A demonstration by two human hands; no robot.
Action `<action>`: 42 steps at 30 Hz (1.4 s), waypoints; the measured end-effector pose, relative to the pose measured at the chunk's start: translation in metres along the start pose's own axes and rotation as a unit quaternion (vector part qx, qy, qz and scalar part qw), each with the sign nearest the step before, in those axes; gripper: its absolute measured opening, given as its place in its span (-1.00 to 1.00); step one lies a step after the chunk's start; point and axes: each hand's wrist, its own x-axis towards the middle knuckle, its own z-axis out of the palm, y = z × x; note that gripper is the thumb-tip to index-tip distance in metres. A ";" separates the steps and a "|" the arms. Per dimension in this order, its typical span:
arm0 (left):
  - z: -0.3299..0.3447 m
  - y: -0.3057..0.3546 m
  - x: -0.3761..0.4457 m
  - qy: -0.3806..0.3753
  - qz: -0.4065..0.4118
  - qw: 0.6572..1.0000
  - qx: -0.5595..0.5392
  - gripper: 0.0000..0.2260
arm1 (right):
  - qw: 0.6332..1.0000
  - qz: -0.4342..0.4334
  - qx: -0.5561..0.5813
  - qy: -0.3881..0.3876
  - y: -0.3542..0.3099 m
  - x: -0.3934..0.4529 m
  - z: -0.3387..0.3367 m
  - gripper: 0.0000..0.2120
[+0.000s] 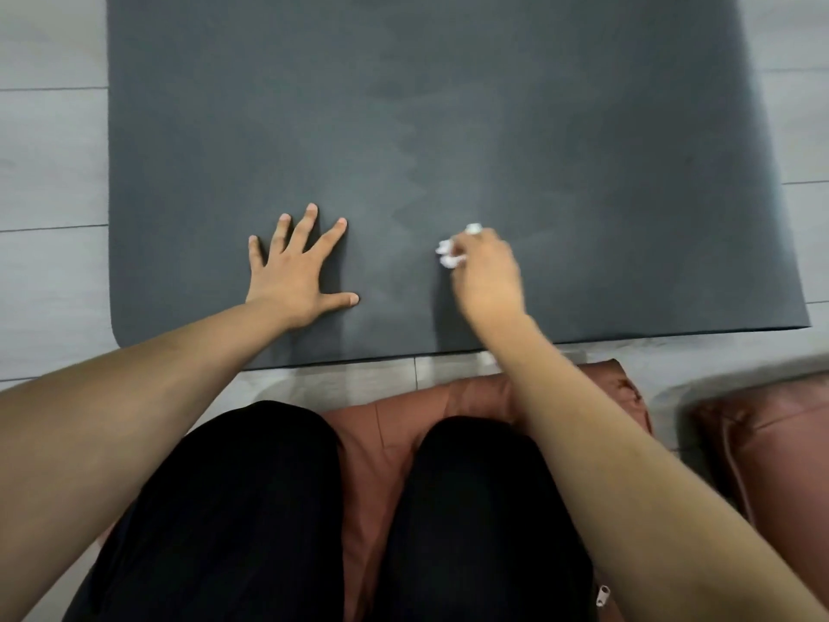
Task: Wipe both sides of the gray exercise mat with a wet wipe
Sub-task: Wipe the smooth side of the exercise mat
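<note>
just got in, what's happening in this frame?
A person kneels on a brown cushion at the near end of the gray exercise mat, which lies flat on the floor. The left hand is spread flat on the mat, pressing it down. The right hand grips a crumpled white wet wipe against the mat. Faint zigzag streaks run up the middle of the mat.
</note>
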 end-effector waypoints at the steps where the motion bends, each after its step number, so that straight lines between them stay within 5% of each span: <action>1: 0.001 0.000 0.000 0.000 0.000 1.000 -0.001 -0.04 | 0.998 0.060 -0.024 0.016 0.025 0.005 -0.015 -0.85; 5: 0.003 0.000 0.002 0.004 -0.002 1.000 0.000 -0.03 | 0.977 0.205 -0.033 0.038 0.066 0.011 -0.045 -0.88; 11: 0.001 0.001 0.005 -0.004 -0.005 1.000 -0.003 -0.05 | 0.984 -0.077 -0.008 -0.161 -0.089 -0.044 0.028 -0.86; 13: 0.001 0.001 0.006 -0.006 -0.005 1.000 -0.001 -0.05 | 0.979 -0.097 -0.017 -0.181 -0.097 -0.050 0.034 -0.85; 17: 0.001 0.001 0.004 -0.006 -0.006 1.000 0.004 -0.03 | 0.994 0.037 -0.079 -0.069 -0.012 -0.027 0.006 -0.87; 22: 0.002 0.000 0.006 0.003 -0.005 1.000 -0.004 -0.03 | 0.965 0.246 -0.094 0.013 0.084 -0.014 -0.042 -0.81; 28: -0.003 0.000 0.004 -0.003 0.003 1.000 0.003 -0.04 | 0.986 -0.028 -0.016 -0.161 -0.082 -0.065 0.031 -0.76; 31: -0.008 -0.001 0.005 -0.002 0.006 1.000 0.022 -0.12 | 0.980 -0.073 -0.001 -0.185 -0.096 -0.065 0.039 -0.74; 37: -0.008 -0.014 0.026 0.220 0.051 0.974 -0.009 -0.67 | 0.996 -0.055 0.023 -0.061 -0.068 0.013 0.036 -0.76; 42: -0.036 -0.028 0.097 0.320 0.036 0.946 -0.042 -0.69 | 0.996 -0.070 0.042 0.038 -0.080 0.100 0.030 -0.79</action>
